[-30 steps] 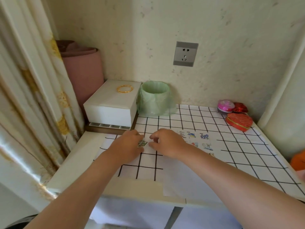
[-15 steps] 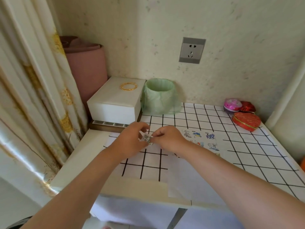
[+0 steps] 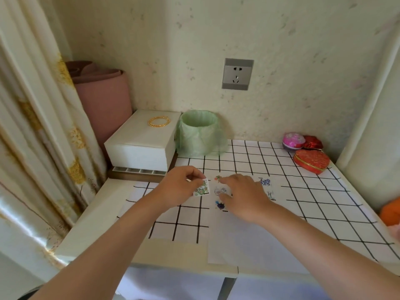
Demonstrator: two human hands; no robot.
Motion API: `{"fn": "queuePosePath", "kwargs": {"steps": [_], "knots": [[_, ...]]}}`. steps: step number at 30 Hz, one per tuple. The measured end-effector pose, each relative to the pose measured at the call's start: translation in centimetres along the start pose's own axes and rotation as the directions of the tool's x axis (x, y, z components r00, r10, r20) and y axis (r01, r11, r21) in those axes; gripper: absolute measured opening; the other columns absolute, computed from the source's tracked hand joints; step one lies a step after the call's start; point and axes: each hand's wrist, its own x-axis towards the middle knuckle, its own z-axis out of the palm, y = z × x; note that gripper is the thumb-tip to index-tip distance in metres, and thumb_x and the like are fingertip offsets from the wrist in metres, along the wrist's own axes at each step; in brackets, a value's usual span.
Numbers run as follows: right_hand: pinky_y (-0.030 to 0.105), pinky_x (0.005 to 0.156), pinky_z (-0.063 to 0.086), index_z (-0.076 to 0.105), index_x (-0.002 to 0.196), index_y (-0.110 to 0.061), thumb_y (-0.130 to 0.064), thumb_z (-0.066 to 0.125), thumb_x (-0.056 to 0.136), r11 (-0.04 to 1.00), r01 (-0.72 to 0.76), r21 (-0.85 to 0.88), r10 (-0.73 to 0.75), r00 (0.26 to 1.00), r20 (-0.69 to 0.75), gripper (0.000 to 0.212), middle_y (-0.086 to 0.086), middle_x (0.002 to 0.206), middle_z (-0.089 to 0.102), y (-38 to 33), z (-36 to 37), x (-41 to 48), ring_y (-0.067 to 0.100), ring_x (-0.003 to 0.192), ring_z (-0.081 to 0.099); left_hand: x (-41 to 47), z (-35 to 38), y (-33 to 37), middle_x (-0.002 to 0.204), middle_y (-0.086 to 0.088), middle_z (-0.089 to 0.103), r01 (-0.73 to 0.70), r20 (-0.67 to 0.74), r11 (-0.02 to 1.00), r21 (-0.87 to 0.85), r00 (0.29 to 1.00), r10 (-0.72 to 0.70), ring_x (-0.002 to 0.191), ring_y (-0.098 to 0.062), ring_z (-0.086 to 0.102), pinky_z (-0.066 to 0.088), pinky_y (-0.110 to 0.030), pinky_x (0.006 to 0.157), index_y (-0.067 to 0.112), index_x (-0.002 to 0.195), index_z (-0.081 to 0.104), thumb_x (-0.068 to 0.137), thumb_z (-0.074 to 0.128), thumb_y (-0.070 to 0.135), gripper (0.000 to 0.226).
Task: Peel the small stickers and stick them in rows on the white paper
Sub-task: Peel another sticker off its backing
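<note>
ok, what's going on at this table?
A person is sticking small stickers onto white paper on the checked tablecloth. The left hand pinches a green-patterned sticker piece. The right hand rests its fingertips on the paper beside a reddish sticker. A few more, including a blue sticker, are on the paper.

- A private home, a small corner of a room, not a workplace.
- Flowered curtain (image 3: 32, 126) at the left; pale speckled wall with a household socket (image 3: 237, 74).
- Small table under a black-and-white checked cover (image 3: 303, 191), set against the wall.
- Personal things on it: white box (image 3: 140, 144) with gold bangles (image 3: 159, 121) on top, little bin lined with a green bag (image 3: 199, 133), red heart-shaped box (image 3: 311, 161).
- Rolled pink mat (image 3: 104, 94) upright in the corner.
</note>
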Motion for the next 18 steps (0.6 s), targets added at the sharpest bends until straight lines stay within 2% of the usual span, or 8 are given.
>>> {"fn": "queuePosePath", "kwargs": {"steps": [2, 4, 8, 12, 16, 18], "knots": [[0.049, 0.116, 0.022, 0.028, 0.154, -0.037, -0.051, 0.038, 0.102, 0.995, -0.017, -0.099, 0.025, 0.996, 0.085, 0.055, 0.003, 0.162, 0.023, 1.5, 0.4, -0.3, 0.027, 0.149, 0.018, 0.3, 0.8, 0.3, 0.095, 0.007, 0.067, 0.017, 0.037, 1.000, 0.016, 0.999, -0.018, 0.087, -0.014, 0.067, 0.061, -0.034, 0.076, 0.022, 0.092, 0.071, 0.096, 0.060, 0.013, 0.014], [0.054, 0.119, 0.016, 0.018, 0.157, -0.037, -0.060, 0.032, 0.101, 0.993, -0.025, -0.115, 0.045, 0.983, 0.177, 0.062, 0.006, 0.167, 0.006, 2.8, 0.8, -0.3, 0.027, 0.153, 0.004, 0.8, 1.6, 0.7, 0.096, 0.009, 0.067, -0.011, 0.057, 0.997, 0.072, 0.998, 0.007, 0.082, -0.005, 0.062, 0.059, -0.027, 0.073, 0.021, 0.095, 0.071, 0.096, 0.059, 0.014, 0.014], [0.057, 0.121, 0.007, 0.003, 0.159, -0.038, -0.070, 0.026, 0.097, 0.987, 0.006, -0.162, 0.027, 0.979, 0.204, 0.073, 0.004, 0.168, -0.009, 4.7, 0.7, 0.3, 0.024, 0.155, -0.010, 1.8, 2.7, 1.4, 0.090, 0.014, 0.065, -0.078, 0.108, 0.986, 0.149, 0.992, 0.063, 0.067, 0.011, 0.055, 0.041, -0.008, 0.062, 0.026, 0.093, 0.069, 0.095, 0.061, 0.016, 0.013], [0.057, 0.122, 0.001, 0.000, 0.159, -0.039, -0.073, 0.025, 0.096, 0.990, 0.027, -0.139, -0.001, 0.982, 0.189, 0.076, 0.003, 0.168, -0.014, 5.9, 0.5, 1.8, 0.022, 0.154, -0.015, 3.0, 3.7, 1.6, 0.082, 0.011, 0.062, -0.100, 0.128, 0.981, 0.167, 0.989, 0.080, 0.067, 0.001, 0.055, 0.043, -0.015, 0.063, 0.032, 0.090, 0.068, 0.095, 0.062, 0.019, 0.015], [0.057, 0.122, -0.001, 0.000, 0.159, -0.039, -0.074, 0.023, 0.094, 0.991, 0.009, -0.133, 0.013, 0.987, 0.157, 0.077, 0.004, 0.168, -0.013, 6.2, 0.9, 3.2, 0.023, 0.154, -0.014, 4.1, 4.4, 1.7, 0.093, 0.008, 0.066, -0.112, 0.113, 0.970, 0.216, 0.990, 0.089, 0.071, 0.001, 0.054, 0.040, -0.016, 0.064, 0.029, 0.096, 0.071, 0.095, 0.061, 0.020, 0.014], [0.058, 0.121, -0.004, 0.001, 0.159, -0.040, -0.073, 0.024, 0.095, 0.991, 0.001, -0.136, 0.020, 0.988, 0.155, 0.076, 0.004, 0.168, -0.011, 6.1, 0.7, 3.4, 0.023, 0.154, -0.013, 4.6, 4.5, 1.8, 0.095, 0.006, 0.067, -0.116, 0.098, 0.973, 0.202, 0.990, 0.097, 0.071, -0.001, 0.055, 0.046, -0.019, 0.066, 0.031, 0.093, 0.071, 0.094, 0.062, 0.019, 0.015]]}}
